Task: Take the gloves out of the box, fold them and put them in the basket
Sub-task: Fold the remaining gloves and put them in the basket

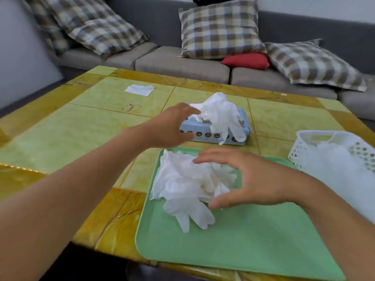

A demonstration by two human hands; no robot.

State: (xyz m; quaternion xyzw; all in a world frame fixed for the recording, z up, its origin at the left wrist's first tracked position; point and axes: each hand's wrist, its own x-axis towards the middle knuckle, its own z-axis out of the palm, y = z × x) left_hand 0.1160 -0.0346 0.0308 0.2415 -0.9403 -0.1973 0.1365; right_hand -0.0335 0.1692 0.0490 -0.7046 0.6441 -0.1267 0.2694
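A light blue glove box (205, 136) lies on the table past the green tray (253, 240). White gloves (221, 114) spill out of its top opening. My left hand (168, 126) reaches to the box's left end, fingers spread, fingertips at the gloves, holding nothing. A loose pile of white gloves (186, 187) lies on the tray's far left part. My right hand (249, 179) hovers over the pile's right side, fingers and thumb spread wide. The white perforated basket (304, 142) at the right edge holds folded white gloves.
The yellow-green tiled table (81, 128) carries a white paper (139, 89) at the far left. Beyond it runs a grey sofa (182, 63) with checked pillows and a red cushion (246, 60).
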